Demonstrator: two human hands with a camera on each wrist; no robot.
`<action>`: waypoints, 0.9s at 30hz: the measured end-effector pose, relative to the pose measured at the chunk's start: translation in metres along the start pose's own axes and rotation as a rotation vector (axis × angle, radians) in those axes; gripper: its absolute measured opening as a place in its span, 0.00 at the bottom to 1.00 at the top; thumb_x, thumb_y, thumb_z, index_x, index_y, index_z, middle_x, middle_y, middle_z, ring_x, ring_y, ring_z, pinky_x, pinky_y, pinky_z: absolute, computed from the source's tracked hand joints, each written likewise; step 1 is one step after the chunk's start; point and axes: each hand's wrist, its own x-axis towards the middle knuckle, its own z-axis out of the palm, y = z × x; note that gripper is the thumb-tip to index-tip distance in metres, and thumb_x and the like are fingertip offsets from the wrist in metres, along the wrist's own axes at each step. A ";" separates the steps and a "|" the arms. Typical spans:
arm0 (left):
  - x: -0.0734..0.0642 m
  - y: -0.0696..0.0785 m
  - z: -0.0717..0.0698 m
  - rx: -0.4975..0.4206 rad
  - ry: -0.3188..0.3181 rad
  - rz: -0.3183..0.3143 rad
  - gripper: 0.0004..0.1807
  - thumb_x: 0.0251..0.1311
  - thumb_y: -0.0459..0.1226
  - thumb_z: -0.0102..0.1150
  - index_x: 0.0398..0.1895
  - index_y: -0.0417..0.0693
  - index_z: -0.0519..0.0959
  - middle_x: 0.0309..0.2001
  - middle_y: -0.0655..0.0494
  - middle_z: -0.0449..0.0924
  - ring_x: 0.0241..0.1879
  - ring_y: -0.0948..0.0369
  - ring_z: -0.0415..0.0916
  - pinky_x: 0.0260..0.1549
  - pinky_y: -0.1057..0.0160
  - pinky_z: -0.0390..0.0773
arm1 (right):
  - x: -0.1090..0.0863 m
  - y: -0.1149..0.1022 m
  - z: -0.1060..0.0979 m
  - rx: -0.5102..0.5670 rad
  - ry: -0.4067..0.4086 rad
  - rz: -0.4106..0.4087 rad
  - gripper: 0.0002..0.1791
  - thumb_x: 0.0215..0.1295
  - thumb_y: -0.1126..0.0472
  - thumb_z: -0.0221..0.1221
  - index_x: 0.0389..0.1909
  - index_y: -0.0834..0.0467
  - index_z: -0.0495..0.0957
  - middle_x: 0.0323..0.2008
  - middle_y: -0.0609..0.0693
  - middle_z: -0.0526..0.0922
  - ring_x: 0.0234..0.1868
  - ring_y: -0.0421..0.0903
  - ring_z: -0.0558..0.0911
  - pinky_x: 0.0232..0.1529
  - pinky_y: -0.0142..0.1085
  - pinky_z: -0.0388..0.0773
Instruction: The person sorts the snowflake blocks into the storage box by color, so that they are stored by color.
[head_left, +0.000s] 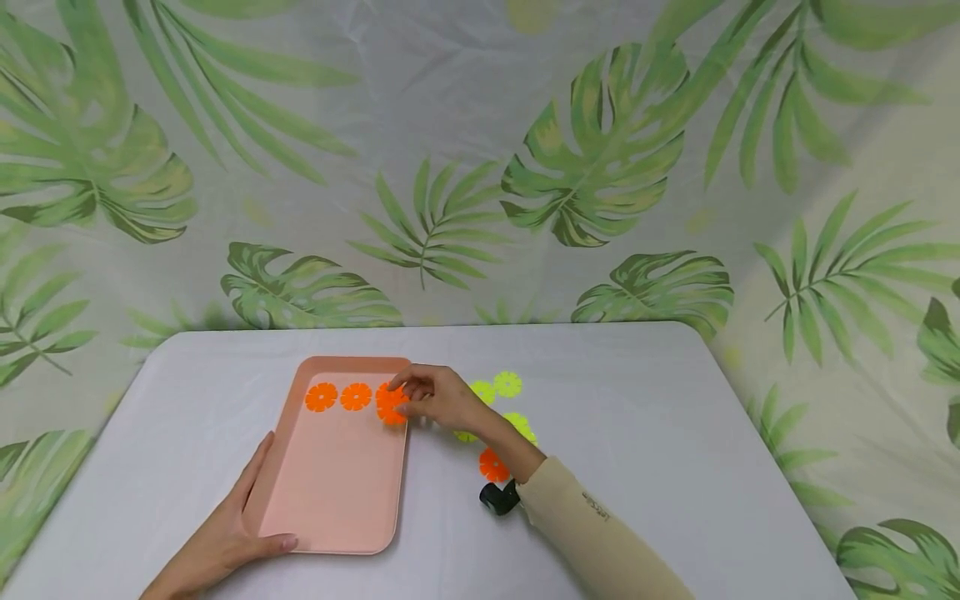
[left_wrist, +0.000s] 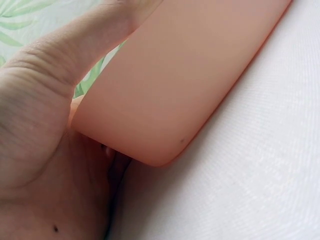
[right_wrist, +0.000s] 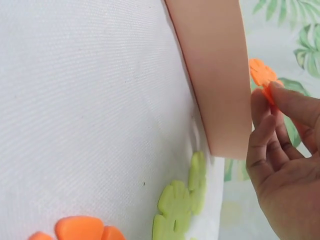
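Note:
A pink tray (head_left: pixel 337 492) lies on the white table. My left hand (head_left: pixel 225 533) holds its near left corner, thumb along the front rim and fingers along the left side; its wall (left_wrist: pixel 170 90) fills much of the left wrist view. My right hand (head_left: pixel 446 400) is over the tray's far right side and pinches an orange flower-shaped piece (right_wrist: pixel 262 72) between thumb and fingertips. Two orange flower pieces, one at the left (head_left: pixel 321 397) and one beside it (head_left: pixel 356 397), sit in a row at the tray's far end. Another orange piece overlaps the held one in the head view.
Right of the tray lie several yellow-green flower pieces (head_left: pixel 507 384), partly hidden by the right forearm. An orange flower piece (head_left: pixel 493 465) lies nearer, beside a black object (head_left: pixel 498 498) at the right sleeve. A leaf-patterned cloth (head_left: pixel 427 225) hangs behind the table.

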 end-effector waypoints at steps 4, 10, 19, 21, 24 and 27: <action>-0.001 -0.001 0.000 -0.010 0.005 0.007 0.71 0.52 0.34 0.77 0.86 0.68 0.31 0.84 0.36 0.37 0.64 0.94 0.46 0.52 0.89 0.49 | 0.003 -0.001 0.001 0.003 -0.014 -0.009 0.17 0.64 0.69 0.70 0.53 0.59 0.85 0.39 0.50 0.81 0.34 0.40 0.77 0.36 0.25 0.74; -0.001 -0.001 0.000 -0.050 0.000 -0.024 0.71 0.52 0.34 0.77 0.86 0.70 0.32 0.84 0.37 0.37 0.64 0.94 0.47 0.52 0.88 0.50 | 0.009 -0.001 0.003 -0.004 -0.043 -0.012 0.16 0.63 0.67 0.71 0.51 0.55 0.86 0.40 0.49 0.83 0.33 0.40 0.79 0.34 0.26 0.74; -0.001 0.002 0.001 -0.099 -0.011 -0.058 0.71 0.53 0.34 0.77 0.85 0.73 0.31 0.85 0.40 0.34 0.64 0.95 0.45 0.51 0.88 0.49 | 0.019 0.001 0.006 -0.078 -0.126 -0.022 0.14 0.65 0.66 0.70 0.50 0.53 0.86 0.38 0.48 0.83 0.34 0.40 0.78 0.35 0.27 0.74; -0.001 0.002 0.001 -0.102 -0.009 -0.054 0.71 0.53 0.34 0.77 0.85 0.72 0.32 0.85 0.40 0.34 0.65 0.95 0.45 0.52 0.88 0.49 | 0.022 0.000 0.008 -0.102 -0.142 -0.020 0.14 0.65 0.67 0.70 0.50 0.54 0.86 0.38 0.48 0.83 0.35 0.39 0.79 0.36 0.26 0.75; -0.001 0.002 0.000 -0.116 -0.012 -0.062 0.71 0.53 0.34 0.76 0.85 0.73 0.32 0.85 0.41 0.33 0.65 0.95 0.45 0.51 0.88 0.49 | 0.025 0.000 0.010 -0.138 -0.166 -0.023 0.13 0.64 0.69 0.69 0.48 0.55 0.86 0.38 0.47 0.84 0.35 0.38 0.79 0.38 0.26 0.76; -0.001 0.004 0.000 -0.128 -0.017 -0.079 0.71 0.54 0.34 0.76 0.85 0.74 0.32 0.86 0.42 0.33 0.64 0.94 0.45 0.51 0.87 0.49 | 0.028 0.000 0.012 -0.183 -0.172 -0.020 0.12 0.63 0.70 0.70 0.45 0.55 0.86 0.35 0.46 0.83 0.33 0.37 0.79 0.37 0.25 0.76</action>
